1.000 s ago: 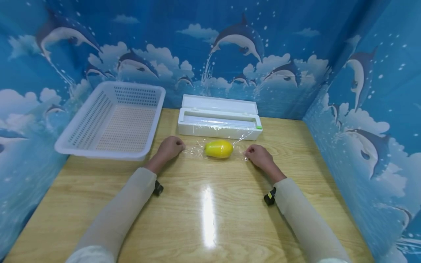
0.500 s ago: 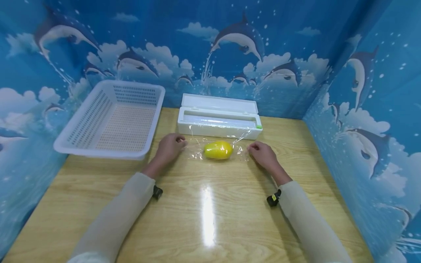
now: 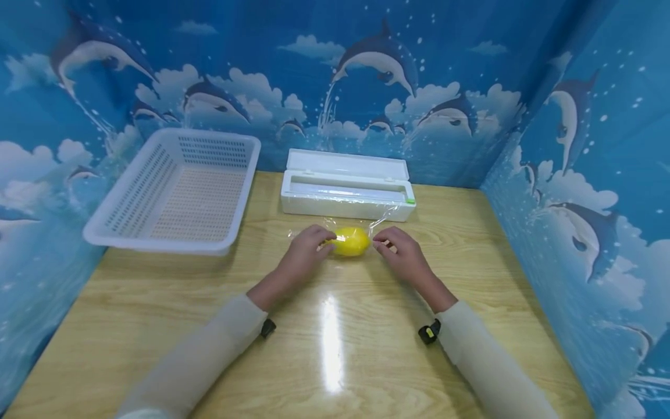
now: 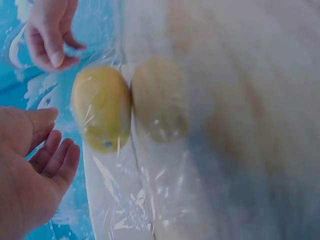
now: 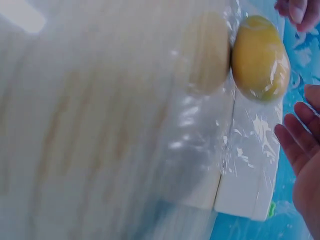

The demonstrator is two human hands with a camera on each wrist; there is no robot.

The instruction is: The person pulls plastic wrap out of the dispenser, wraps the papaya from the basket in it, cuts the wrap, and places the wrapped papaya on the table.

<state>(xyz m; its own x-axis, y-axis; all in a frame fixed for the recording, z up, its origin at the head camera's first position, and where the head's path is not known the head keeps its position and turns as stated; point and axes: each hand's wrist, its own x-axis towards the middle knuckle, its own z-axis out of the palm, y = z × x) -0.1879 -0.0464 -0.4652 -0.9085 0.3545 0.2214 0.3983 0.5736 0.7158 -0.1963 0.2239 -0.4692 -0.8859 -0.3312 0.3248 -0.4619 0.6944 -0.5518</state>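
Note:
A yellow oval fruit that looks like a mango [image 3: 352, 242] lies on the table under clear plastic wrap [image 4: 132, 205], which spreads to both sides of it. My left hand [image 3: 305, 253] is at the fruit's left end, with loosely bent fingers that hold nothing in the left wrist view. On the other side, my right hand [image 3: 402, 254] is close to the fruit's right end, its fingers parted and holding nothing in the right wrist view. Behind the fruit stands a white plastic-wrap box [image 3: 345, 208], lid raised, with the wrap reaching over its front.
A white perforated basket [image 3: 237, 216] stands at the back left of the wooden table [image 3: 293, 349]. Blue dolphin-print curtains [image 3: 251, 35] close off the back and sides. The box has a small green piece [image 3: 410, 201] at its right end.
Both hands have come inward from the outer parts of the wrap to the ends of the fruit, the left one farther. The wrap has left their fingers. Box and basket stay put.

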